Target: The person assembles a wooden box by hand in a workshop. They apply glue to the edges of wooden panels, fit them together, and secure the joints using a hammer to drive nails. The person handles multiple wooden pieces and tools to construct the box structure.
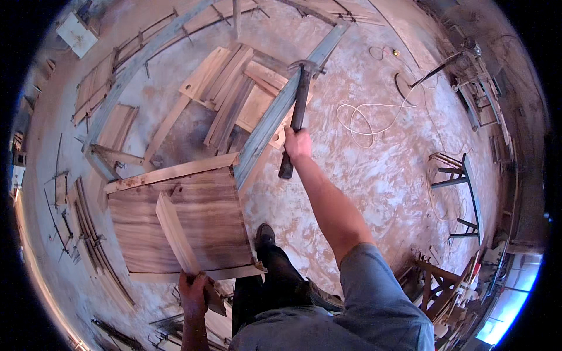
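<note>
My right hand (297, 144) is closed round the dark handle of a claw hammer (302, 96), raised head-up in front of me. Its metal head is at the far end, overlapping a grey-blue wooden beam (266, 126) in the picture. At the lower left my left hand (195, 292) grips a pale wooden strip (177, 234) near its near end. The strip slants away over a brown wood-grain panel (216, 213), which has a light wooden rail (170, 174) along its far edge. Whether the strip touches the panel, I cannot tell.
Several boards (228, 88) lie stacked on the floor ahead, within a beam frame. A pale cable (369, 120) loops over the floor to the right, near a dark metal-legged stand (468, 193). Long strips (93, 240) lie at left; wooden pieces (442, 281) crowd the lower right.
</note>
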`<action>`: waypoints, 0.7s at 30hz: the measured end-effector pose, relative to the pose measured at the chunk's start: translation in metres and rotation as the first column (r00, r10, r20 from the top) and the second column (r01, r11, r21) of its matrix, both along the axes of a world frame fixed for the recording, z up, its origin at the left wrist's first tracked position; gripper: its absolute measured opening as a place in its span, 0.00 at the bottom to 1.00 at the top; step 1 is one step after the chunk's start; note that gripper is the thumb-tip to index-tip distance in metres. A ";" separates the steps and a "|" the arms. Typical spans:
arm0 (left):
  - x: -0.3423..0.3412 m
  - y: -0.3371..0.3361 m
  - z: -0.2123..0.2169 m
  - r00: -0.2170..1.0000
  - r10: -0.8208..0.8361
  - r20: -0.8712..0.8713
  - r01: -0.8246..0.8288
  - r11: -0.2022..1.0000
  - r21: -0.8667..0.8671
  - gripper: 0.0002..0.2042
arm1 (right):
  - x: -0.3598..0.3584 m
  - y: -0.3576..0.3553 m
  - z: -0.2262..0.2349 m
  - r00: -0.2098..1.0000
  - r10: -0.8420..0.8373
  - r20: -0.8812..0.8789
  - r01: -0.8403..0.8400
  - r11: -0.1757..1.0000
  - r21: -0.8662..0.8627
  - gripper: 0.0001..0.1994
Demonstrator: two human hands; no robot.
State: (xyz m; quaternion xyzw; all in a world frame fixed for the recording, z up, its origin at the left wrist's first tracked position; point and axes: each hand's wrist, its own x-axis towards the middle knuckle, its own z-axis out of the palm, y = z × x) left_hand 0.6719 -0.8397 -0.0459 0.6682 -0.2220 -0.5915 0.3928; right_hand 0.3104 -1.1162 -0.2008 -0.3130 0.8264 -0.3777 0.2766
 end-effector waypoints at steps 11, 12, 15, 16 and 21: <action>-0.032 -0.026 0.004 1.000 0.002 -0.001 -0.002 0.996 0.091 0.12 | -0.016 -0.067 0.027 0.972 0.193 -0.136 -0.177 0.977 0.119 0.28; -0.037 -0.031 0.001 1.000 -0.015 0.003 0.014 0.994 0.105 0.12 | -0.024 -0.063 0.026 0.974 0.194 -0.119 -0.182 0.978 0.106 0.27; -0.049 -0.044 -0.001 0.957 -0.268 0.107 0.254 0.959 0.128 0.17 | -0.014 -0.021 0.051 0.962 0.184 -0.203 -0.236 0.932 -0.274 0.24; -0.053 -0.039 -0.007 0.948 -0.293 0.124 0.289 0.956 0.047 0.20 | 0.006 0.011 0.083 0.948 0.296 -0.114 -0.317 0.873 -0.371 0.22; -0.114 -0.042 -0.055 0.899 -0.402 0.177 0.438 0.845 -0.306 0.35 | 0.079 0.179 0.106 0.587 0.622 0.519 -0.677 0.728 -0.106 0.23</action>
